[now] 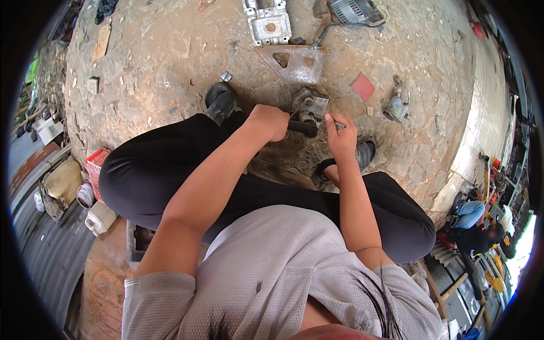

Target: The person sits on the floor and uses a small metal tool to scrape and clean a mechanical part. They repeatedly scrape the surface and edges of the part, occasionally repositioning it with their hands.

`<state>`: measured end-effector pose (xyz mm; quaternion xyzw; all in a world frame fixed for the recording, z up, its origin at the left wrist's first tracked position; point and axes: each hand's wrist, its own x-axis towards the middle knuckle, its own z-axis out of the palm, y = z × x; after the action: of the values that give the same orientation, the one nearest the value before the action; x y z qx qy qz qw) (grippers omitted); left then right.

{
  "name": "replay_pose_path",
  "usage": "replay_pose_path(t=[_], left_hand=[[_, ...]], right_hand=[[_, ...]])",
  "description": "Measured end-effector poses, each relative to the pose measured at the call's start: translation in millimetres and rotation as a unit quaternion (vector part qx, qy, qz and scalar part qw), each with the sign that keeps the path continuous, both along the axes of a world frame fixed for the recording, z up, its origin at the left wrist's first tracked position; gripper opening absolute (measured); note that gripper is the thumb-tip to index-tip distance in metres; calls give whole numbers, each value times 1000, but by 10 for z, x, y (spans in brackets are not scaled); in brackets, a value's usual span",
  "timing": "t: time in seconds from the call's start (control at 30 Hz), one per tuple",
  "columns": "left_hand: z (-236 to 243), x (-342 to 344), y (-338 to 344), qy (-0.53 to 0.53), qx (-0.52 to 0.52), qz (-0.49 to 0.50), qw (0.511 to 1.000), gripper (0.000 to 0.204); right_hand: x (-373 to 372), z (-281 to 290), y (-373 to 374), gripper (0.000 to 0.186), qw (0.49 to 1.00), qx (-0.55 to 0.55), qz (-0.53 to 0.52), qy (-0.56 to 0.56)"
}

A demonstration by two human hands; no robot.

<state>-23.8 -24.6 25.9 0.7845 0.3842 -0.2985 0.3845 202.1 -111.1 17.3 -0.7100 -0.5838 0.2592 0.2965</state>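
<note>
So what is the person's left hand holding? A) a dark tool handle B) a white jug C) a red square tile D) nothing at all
A: the left hand is closed in a fist around a dark tool handle that reaches toward the small metal part on the ground, right beside the right hand.

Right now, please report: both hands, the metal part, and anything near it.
Left hand shut on black tool handle. Right hand shut on thin metal rod. Small grey metal part on dirt floor. Rusty triangular plate just beyond it.
</note>
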Motion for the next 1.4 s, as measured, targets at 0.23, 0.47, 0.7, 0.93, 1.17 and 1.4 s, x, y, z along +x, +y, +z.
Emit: replay_pose_path(t=[0.23,0.47,0.7,0.93,1.17,1.4], left_hand=[[5,15,9,3,-2,-10,1000,31],[-4,-2,-2,0,1,-1,1000,31],[-32,4,-9,1,1,-3,1000,30],[-17,3,-5,2,2,-5,1000,30],[-1,4,5,4,-4,-3,1000,30],[52,13,30,19,-9,-9,1000,38]], right_hand=[[79,-97,-66,16,996,-71,7,62],[-18,67,1,17,999,5,0,32],[33,10,-32,21,999,-31,-4,35],[77,-67,-60,21,999,-49,7,10],[65,-81,-55,21,998,-57,-12,-26],[15,3,-18,24,996,-59,-45,-59]])
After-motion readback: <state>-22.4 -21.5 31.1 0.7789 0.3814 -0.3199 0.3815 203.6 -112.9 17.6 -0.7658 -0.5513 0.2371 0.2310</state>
